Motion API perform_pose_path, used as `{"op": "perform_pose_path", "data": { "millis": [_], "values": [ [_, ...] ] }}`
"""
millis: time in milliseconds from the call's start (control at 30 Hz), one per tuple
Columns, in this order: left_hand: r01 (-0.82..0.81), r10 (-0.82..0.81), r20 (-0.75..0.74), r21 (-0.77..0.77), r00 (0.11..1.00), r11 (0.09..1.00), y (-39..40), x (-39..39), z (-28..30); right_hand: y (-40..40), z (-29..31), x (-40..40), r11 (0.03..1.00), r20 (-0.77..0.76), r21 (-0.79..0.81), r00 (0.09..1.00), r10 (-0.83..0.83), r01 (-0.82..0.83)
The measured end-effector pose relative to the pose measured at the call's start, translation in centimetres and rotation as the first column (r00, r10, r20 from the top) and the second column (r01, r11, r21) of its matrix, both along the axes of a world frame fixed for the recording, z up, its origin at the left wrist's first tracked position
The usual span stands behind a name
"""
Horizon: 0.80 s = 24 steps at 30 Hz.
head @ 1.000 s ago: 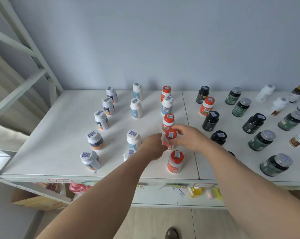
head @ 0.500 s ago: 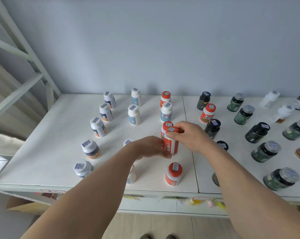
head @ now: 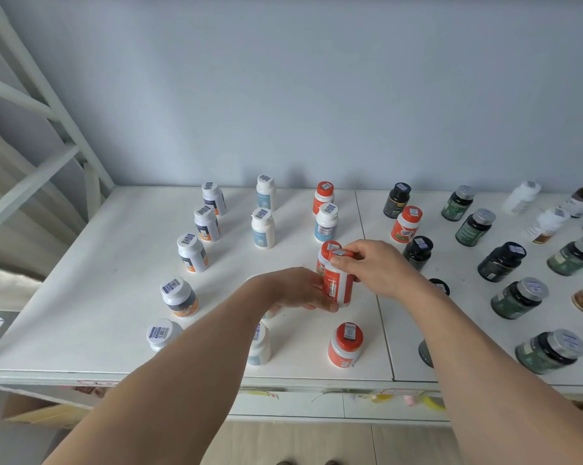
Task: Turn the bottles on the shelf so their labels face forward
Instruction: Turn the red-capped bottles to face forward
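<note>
Five orange-capped bottles (head: pixel 345 344), one left hand (head: pixel 300 292), one right hand (head: pixel 379 268).

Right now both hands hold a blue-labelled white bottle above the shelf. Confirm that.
Not quite. In the head view the left hand and right hand hold an orange bottle with an orange cap, not a blue-labelled white one, above the shelf.

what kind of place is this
Probably a stockroom or a mock shop shelf. Rows of pill bottles with barcode stickers on their caps stand sorted by colour on a white shelf against a bare wall, with price-tag-like strips along its front edge.
</note>
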State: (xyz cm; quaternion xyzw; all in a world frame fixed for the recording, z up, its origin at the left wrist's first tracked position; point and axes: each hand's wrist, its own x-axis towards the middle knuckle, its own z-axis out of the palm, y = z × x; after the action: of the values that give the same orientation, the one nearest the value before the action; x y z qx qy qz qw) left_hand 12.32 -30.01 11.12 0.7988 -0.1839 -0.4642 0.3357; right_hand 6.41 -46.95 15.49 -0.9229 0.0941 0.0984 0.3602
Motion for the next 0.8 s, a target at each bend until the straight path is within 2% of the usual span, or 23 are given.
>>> {"op": "perform_pose_path", "data": {
  "millis": [133, 267, 533, 800],
  "values": [
    [-0.003, 0.002, 0.033, 0.006, 0.999, 1.0, -0.3, -0.1, -0.3, -0.3, -0.3, 0.0, 1.0, -0.016, 0.003, 1.0, 0.004, -0.004],
    [0.017, -0.039, 0.237, 0.093, 0.971, 0.996, -0.7, -0.4, -0.5, -0.7, -0.7, -0.1, 0.999, -0.023, 0.034, 0.999, 0.039, -0.038],
    [0.057, -0.142, 0.414, 0.21, 0.899, 0.976, -1.2, -0.4, 0.2, -1.2, -3.1, -0.7, 0.987, -0.099, 0.152, 0.993, 0.062, -0.047],
    [0.05, -0.195, 0.49, 0.294, 0.849, 0.954, -1.8, -0.6, 0.6, -1.3, -4.4, -1.1, 0.988, -0.143, 0.149, 0.987, 0.072, -0.05]
  ]
}}
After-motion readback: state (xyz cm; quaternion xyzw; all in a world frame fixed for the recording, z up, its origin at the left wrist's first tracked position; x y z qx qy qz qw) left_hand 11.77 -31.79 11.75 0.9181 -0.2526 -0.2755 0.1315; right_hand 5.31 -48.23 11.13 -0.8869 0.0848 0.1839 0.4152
